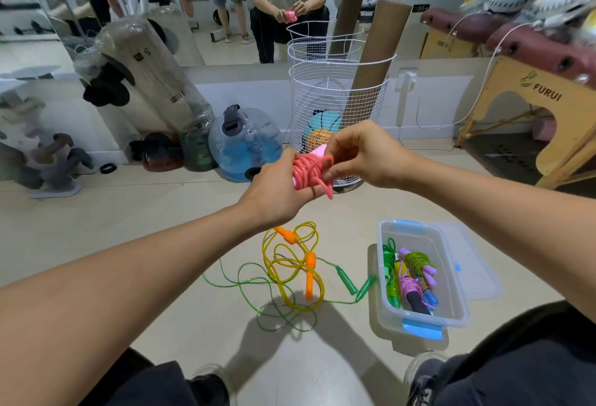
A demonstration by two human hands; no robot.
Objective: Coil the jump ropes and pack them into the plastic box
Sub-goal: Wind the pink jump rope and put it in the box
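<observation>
Left hand (277, 189) gripped the coiled pink rope (311, 173) mid-air; right hand (361, 155) pinched its loose end. Yellow rope (290, 270) and green rope (277, 315) lay uncoiled on the floor below. Plastic box (451, 280) sat down-right, nearer the right hand, long axis running away from the person.

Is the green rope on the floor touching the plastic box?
Touching. The head view shows one handle of the green rope lying with its tip against the plastic box wall.
</observation>
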